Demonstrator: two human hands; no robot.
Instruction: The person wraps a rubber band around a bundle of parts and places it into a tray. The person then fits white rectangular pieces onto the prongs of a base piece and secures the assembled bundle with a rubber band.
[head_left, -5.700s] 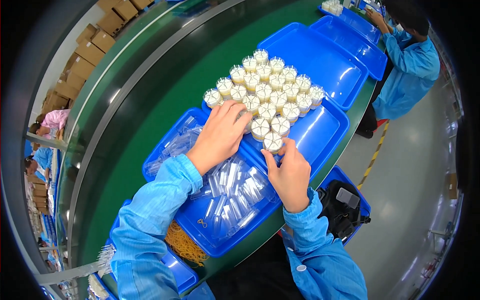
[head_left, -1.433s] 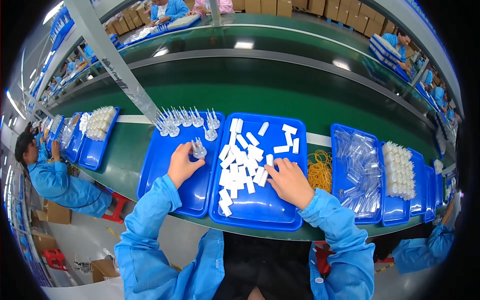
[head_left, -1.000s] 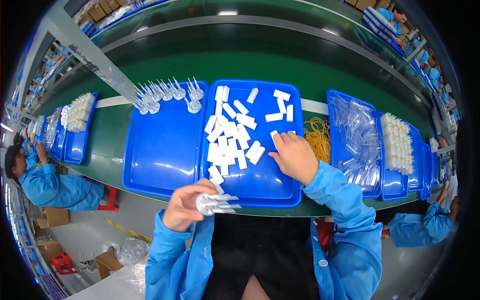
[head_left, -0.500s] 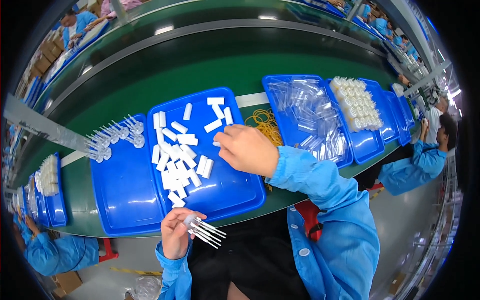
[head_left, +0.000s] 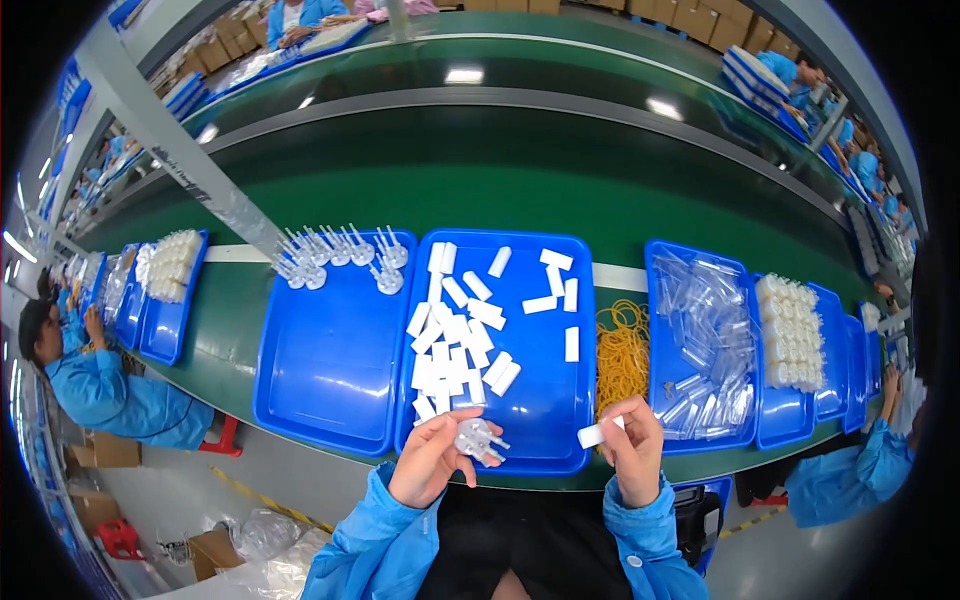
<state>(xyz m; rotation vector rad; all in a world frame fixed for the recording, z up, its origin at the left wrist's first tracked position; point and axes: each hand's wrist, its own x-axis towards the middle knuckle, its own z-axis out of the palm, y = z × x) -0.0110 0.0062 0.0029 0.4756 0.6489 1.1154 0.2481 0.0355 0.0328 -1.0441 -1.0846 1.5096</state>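
Observation:
My left hand (head_left: 428, 462) is closed on a clear plastic piece with several thin white prongs (head_left: 478, 438), held over the front edge of a blue tray (head_left: 548, 400). The prongs point to the right. Level with it, my right hand (head_left: 637, 450) pinches a small white rectangular block (head_left: 600, 432) between thumb and fingers. The block is tilted and stays apart from the pronged piece. Many loose white blocks (head_left: 450, 350) lie in the tray, heaped on its left side, with a few scattered at the upper right.
A blue tray (head_left: 325, 370) on the left bears pronged clear pieces (head_left: 345, 245) along its far side. Yellow rubber bands (head_left: 622, 350) lie right of the block tray. Further right are a tray of clear plastic sleeves (head_left: 705, 330) and clustered white pieces (head_left: 790, 330). A metal post (head_left: 190, 160) slants at left.
My right hand has drawn back from over the tray toward my body, with the white block in its fingers. The view has swung, and both hands now face each other at the tray's front.

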